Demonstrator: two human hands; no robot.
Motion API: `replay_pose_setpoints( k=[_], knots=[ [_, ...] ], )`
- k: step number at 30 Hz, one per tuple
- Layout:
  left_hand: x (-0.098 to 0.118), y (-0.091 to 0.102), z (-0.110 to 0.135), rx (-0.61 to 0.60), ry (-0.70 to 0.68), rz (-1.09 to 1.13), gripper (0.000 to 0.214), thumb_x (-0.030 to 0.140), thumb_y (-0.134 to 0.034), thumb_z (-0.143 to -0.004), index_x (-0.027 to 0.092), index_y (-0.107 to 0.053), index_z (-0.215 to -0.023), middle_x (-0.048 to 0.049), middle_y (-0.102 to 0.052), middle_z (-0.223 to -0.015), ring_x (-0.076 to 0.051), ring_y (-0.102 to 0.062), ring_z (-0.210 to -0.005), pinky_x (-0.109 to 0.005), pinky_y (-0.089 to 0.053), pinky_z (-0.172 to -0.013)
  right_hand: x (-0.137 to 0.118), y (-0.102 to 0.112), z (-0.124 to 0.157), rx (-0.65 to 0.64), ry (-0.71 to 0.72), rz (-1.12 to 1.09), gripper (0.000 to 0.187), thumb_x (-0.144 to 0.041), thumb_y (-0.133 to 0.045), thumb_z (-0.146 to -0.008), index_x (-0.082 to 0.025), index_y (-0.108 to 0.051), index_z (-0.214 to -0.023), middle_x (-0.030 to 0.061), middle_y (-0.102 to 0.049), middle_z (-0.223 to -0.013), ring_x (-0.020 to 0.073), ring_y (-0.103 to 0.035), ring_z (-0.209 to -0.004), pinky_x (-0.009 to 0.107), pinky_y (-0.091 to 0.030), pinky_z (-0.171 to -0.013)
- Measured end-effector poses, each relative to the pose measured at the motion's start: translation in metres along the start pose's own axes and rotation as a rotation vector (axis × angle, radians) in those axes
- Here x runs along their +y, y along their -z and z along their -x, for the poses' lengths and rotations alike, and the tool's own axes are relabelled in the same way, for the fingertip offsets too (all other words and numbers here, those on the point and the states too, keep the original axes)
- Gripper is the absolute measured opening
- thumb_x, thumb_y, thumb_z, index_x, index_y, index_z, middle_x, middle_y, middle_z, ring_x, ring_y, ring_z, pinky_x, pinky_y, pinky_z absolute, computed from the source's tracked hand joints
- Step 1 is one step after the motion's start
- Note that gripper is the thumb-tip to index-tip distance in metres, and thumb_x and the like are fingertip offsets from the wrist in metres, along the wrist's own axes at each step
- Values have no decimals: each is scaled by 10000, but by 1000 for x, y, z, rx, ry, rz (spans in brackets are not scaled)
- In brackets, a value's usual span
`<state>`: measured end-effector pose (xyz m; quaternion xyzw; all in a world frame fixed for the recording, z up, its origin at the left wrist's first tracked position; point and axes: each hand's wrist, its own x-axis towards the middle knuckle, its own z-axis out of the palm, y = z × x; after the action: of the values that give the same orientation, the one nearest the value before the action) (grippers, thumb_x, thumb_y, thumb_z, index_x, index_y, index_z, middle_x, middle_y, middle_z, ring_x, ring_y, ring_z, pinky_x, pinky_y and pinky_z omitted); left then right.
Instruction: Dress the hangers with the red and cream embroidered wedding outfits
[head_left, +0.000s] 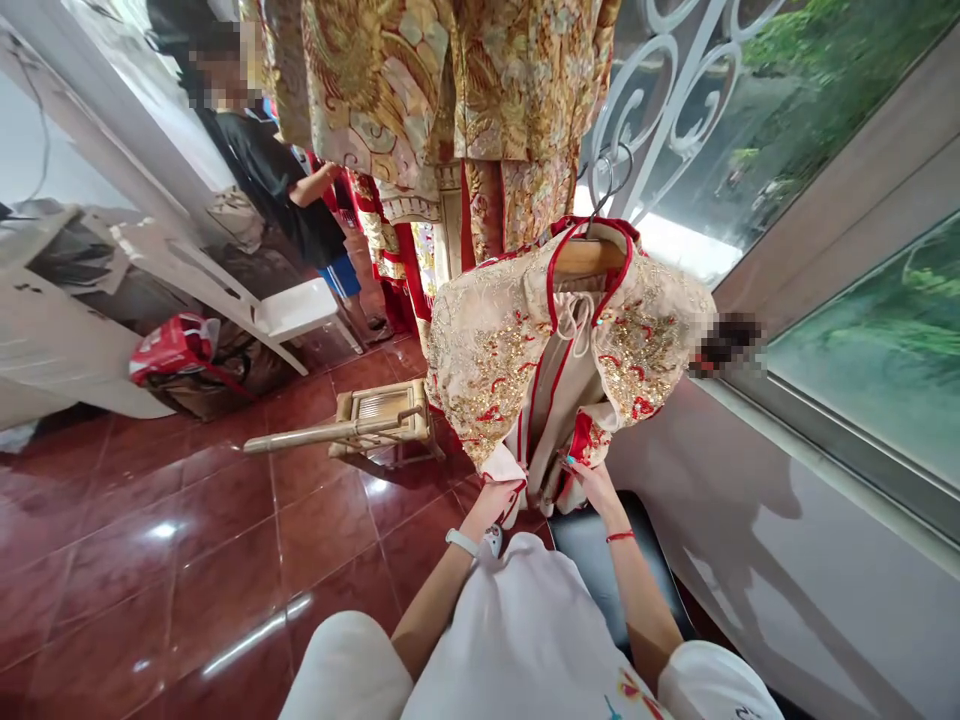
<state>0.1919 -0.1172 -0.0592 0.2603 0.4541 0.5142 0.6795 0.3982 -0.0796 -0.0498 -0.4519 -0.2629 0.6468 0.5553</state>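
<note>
A cream jacket (495,345) with gold sequins, red embroidery and red trim hangs in front of me on a wooden hanger (589,257). White ties dangle at its neck, and its front edges part in the middle. My left hand (493,500) has its fingers closed on the lower front edge on the left side. On the right side my right hand (591,484) pinches the other lower edge, where the red lining shows. Some fingertips are hidden by the folds of cloth.
Gold-embroidered garments (390,90) hang behind the jacket. A bamboo chair (382,415) stands left, a black seat (600,560) below my right arm. Windows (877,370) with a white scroll grille (667,90) line the right. Another person (274,185) stands beyond a white chair (300,308).
</note>
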Motion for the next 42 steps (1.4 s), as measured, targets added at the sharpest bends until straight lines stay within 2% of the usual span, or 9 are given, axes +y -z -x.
replay_pose_setpoints(
  k=[3, 7, 10, 14, 19, 27, 32, 36, 42],
  knots=[
    [0, -4, 7, 37, 13, 15, 285, 202, -831, -592, 204, -747, -865, -87, -763, -966, -242, -702, -920, -419, -525, -957, -6, -4, 6, 32, 24, 8, 694, -194, -939, -459, -260, -662, -1092, -17, -761, -937, 182, -718, -816, 311, -606, -773],
    [9, -18, 12, 25, 19, 25, 319, 210, -846, -582, 214, -774, -893, -94, -770, -1022, -246, -695, -936, -383, -533, -925, -3, -15, 15, 2, -11, 37, 608, -239, -929, -504, -237, -673, -1055, -16, -750, -868, 184, -712, -779, 299, -597, -749],
    [19, -29, 18, 64, 8, 41, 329, 256, -875, -565, 189, -755, -864, -58, -767, -945, -207, -683, -867, -343, -534, -880, 6, -21, 28, -23, -30, 52, 503, -297, -918, -551, -232, -683, -990, 1, -757, -897, 192, -718, -831, 306, -594, -795],
    [30, -39, 27, 103, 11, 111, 343, 306, -919, -530, 158, -688, -737, -11, -713, -747, -140, -618, -682, -286, -514, -728, 18, -24, 46, -65, -61, 78, 425, -357, -898, -599, -229, -693, -949, 24, -764, -975, 196, -714, -909, 318, -575, -870],
    [35, -45, 34, 73, -1, 182, 377, 304, -938, -507, 161, -679, -741, 8, -699, -720, -122, -608, -665, -264, -508, -716, 28, -34, 54, 46, 108, 143, 416, -346, -893, -590, -228, -673, -923, 20, -755, -945, 199, -688, -859, 339, -563, -864],
    [31, -40, 34, 148, -44, 52, 382, 374, -914, -545, 151, -660, -723, 4, -683, -681, -122, -591, -612, -259, -481, -643, 32, -47, 56, 104, 249, 248, 400, -358, -893, -585, -207, -650, -864, 38, -732, -879, 200, -660, -788, 351, -553, -801],
    [28, -35, 34, 181, -55, -24, 362, 386, -889, -578, 153, -638, -698, 21, -640, -646, -117, -574, -601, -251, -462, -616, 35, -51, 56, 120, 243, 249, 415, -365, -899, -564, -212, -656, -864, 43, -746, -891, 210, -665, -797, 377, -560, -831],
    [26, -31, 31, 166, -93, -106, 360, 415, -860, -599, 154, -625, -679, 26, -606, -624, -99, -520, -572, -237, -432, -580, 42, -54, 55, 194, 273, 227, 444, -367, -884, -589, -204, -654, -931, 51, -745, -908, 209, -673, -804, 371, -567, -812],
    [10, -19, 24, 233, -162, -310, 331, 410, -798, -659, 174, -573, -597, 29, -551, -572, -107, -478, -564, -244, -410, -576, 57, -56, 54, 211, 232, 162, 399, -358, -867, -599, -180, -685, -907, 50, -746, -894, 194, -672, -785, 348, -559, -800]
  ],
)
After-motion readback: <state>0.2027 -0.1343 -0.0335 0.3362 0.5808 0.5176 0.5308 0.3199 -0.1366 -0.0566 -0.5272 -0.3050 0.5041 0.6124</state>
